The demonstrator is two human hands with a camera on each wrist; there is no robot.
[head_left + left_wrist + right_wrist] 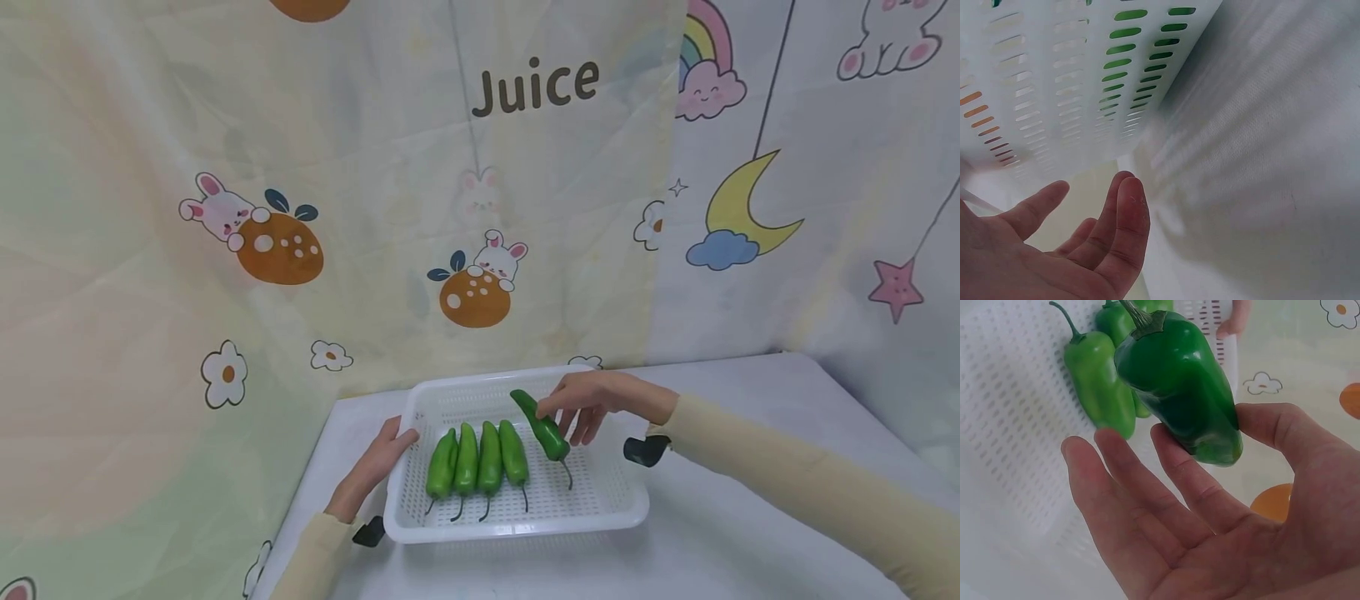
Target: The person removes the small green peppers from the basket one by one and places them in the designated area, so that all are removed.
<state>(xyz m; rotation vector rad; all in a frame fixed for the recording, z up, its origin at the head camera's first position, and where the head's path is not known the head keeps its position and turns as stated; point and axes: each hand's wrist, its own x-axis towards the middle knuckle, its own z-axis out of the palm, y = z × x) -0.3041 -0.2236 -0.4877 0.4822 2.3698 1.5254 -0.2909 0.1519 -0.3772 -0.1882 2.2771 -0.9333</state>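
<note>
A white perforated plastic basket [517,529] stands on the table, with several light-green peppers [467,462] side by side in its left half. At its left wall, my left hand [381,457] holds the basket, thumb hooked over the rim. The other fingers [1130,219] hang relaxed along the outside, as the left wrist view shows. Over the basket's right half, my right hand [588,400] pinches a darker green pepper [1179,381] near its tip between thumb and fingers. Its stem points down toward the near side. The remaining right fingers [1088,462] spread out beside it.
A white cloth [712,533] covers the table under and around the basket. Behind it hangs a printed fabric backdrop [375,208] with rabbits, flowers and the word Juice. Dark camera straps [647,451] sit at both wrists.
</note>
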